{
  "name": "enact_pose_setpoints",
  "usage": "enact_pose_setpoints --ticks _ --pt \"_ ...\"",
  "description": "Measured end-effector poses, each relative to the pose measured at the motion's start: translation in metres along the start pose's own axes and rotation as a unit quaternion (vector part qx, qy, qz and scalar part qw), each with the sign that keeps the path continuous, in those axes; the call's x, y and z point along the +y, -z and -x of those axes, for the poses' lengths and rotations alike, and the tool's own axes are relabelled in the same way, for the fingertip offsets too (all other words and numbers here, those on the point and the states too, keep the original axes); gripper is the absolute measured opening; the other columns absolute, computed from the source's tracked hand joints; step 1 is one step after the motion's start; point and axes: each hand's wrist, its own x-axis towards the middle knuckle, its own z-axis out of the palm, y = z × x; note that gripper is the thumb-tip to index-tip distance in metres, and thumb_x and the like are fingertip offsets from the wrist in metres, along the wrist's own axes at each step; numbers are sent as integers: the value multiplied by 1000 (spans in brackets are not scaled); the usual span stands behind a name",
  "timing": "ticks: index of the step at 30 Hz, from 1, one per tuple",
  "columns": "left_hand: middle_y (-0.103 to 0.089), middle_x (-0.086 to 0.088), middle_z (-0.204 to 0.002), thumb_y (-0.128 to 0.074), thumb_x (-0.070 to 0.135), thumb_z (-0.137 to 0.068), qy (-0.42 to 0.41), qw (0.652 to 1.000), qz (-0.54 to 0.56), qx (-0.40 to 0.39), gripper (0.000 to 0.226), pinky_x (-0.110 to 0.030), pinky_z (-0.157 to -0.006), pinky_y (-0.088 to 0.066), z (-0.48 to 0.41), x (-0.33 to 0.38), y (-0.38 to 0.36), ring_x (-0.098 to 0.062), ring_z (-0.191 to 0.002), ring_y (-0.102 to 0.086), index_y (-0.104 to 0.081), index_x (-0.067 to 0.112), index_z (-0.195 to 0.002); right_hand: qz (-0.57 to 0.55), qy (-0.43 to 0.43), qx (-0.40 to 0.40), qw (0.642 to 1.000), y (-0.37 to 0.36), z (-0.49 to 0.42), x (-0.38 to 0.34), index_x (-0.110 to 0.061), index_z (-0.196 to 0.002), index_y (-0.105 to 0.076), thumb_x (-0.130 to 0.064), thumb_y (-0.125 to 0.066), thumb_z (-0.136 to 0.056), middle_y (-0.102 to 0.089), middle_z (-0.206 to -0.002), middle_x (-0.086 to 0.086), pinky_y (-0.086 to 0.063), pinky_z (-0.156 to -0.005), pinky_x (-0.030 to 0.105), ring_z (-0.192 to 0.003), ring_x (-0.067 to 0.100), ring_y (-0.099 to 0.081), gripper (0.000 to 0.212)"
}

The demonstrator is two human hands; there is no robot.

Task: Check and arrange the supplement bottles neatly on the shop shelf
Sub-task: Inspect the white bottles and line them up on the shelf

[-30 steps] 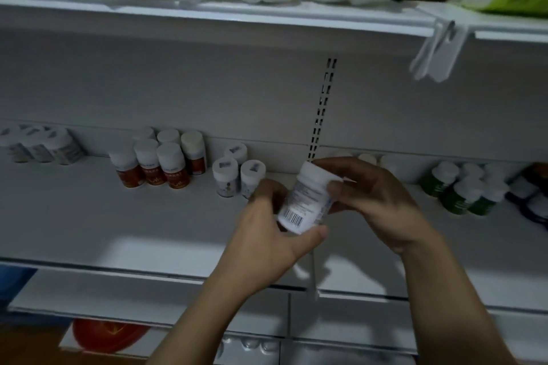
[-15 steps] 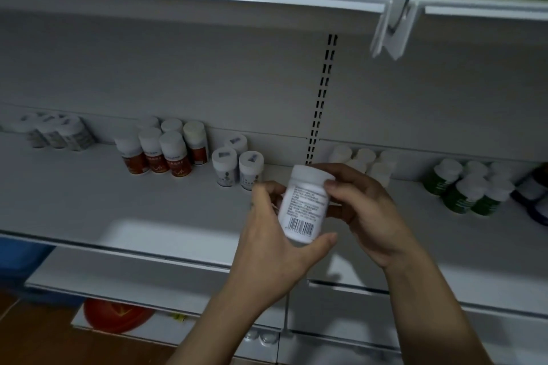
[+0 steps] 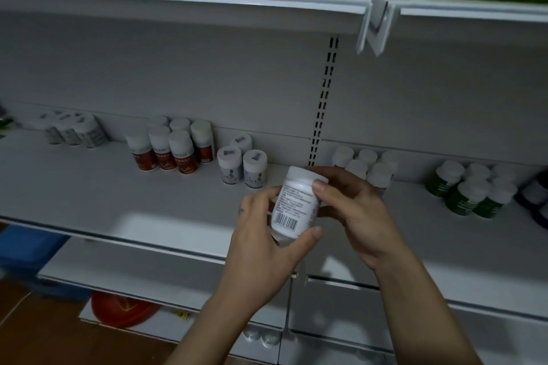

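The left hand (image 3: pixel 267 243) is curling round the lower half of the white bottle (image 3: pixel 296 204), thumb hooking under its base, while the right hand (image 3: pixel 353 210) is pinching the upper part, thumb lying just below the cap and fingers wrapping behind it. The bottle is standing nearly upright between both palms, cap pointing up and leaning slightly toward the right hand, barcode label facing the person, in front of the shelf (image 3: pixel 89 187).
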Motion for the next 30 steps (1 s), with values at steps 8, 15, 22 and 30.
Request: enact_pose_setpoints --ticks 8,15,22,30 --pt "-64 18 -112 -67 61 -73 22 998 59 23 66 -24 -77 -52 11 -7 7 0 -101 -60 -43 40 -131 -28 4 3 1000 -5 3 2 -13 -107 -70 -24 -65 -79 -73 -102 3 -56 -73 30 -93 17 -69 31" --pt "-63 26 -109 -61 50 -84 0 995 98 -12 49 -21 -71 -52 20 0 10 -1 -101 -63 -41 46 -127 -96 -5 -26 995 -14 8 -1 -13 -105 -69 -24 -62 -78 -73 -98 4 -57 -75 30 -91 17 -68 30" --pt "-54 23 -123 -77 60 -64 -3 998 51 -26 78 -16 -81 -45 19 -7 11 6 -112 -51 -37 49 -130 -99 -7 -1 995 -18 9 3 -16 -96 -74 -31 -70 -71 -72 -97 8 -57 -72 32 -91 20 -67 30" --pt "-44 19 -113 -85 44 -64 -9 999 -26 15 70 -10 -77 -42 8 -10 14 10 -101 -46 -41 42 -118 -82 -18 16 996 -24 4 7 -12 -100 -69 -23 -68 -73 -72 -90 2 -56 -68 28 -85 17 -68 29"
